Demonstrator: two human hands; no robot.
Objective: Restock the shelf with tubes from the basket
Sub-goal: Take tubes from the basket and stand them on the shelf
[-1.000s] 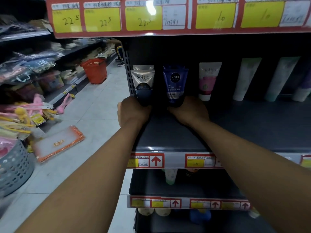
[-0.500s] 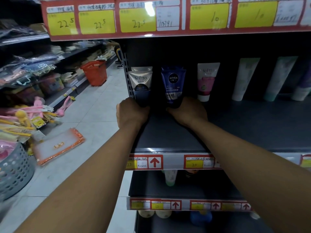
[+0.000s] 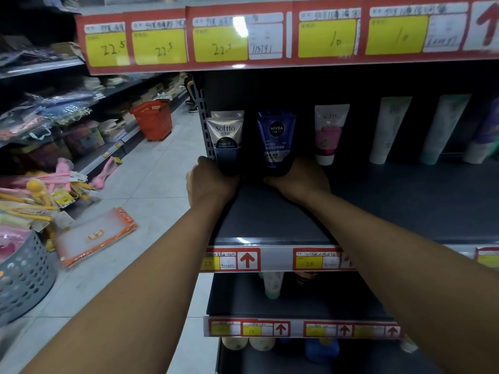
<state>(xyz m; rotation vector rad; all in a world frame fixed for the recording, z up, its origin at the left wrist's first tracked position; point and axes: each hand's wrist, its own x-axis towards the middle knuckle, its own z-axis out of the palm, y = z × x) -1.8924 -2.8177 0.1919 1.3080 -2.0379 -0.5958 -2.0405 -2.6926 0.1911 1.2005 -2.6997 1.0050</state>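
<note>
Both hands reach deep onto the dark shelf [image 3: 405, 201], each wrapped around the bottom of an upright tube. The left hand [image 3: 209, 183] is clamped on the cap end of the silver Softto tube [image 3: 226, 139], which stands at the shelf's far left, just beside the perforated grey upright [image 3: 203, 114]. The right hand [image 3: 299, 180] grips the base of the blue Nivea Men tube [image 3: 276, 140], just right of the first, with a narrow dark gap between the two. Both tubes are flat, glossy and soft-sided, wide at the crimped top and tapering to a dark cap below; a second silver crimp shows right behind the Softto one.

To the right stands a white tube with a pink band [image 3: 330, 133], near the right hand but apart from it, then pale tubes [image 3: 388, 130] leaning at the back. The matte shelf surface in front of them is open right up to its near edge, where a metal lip carries red-and-yellow price tags [image 3: 232, 259]. The overhead shelf edge [image 3: 270, 36], also tagged, hangs low over the tube tops.

On the left, pale floor tiles run down the aisle to a red shopping basket [image 3: 154, 118] far off. A grey perforated plastic basket [image 3: 24, 279] sits at the near left, beside an orange-edged clear pouch [image 3: 94, 237] lying flat on the floor
</note>
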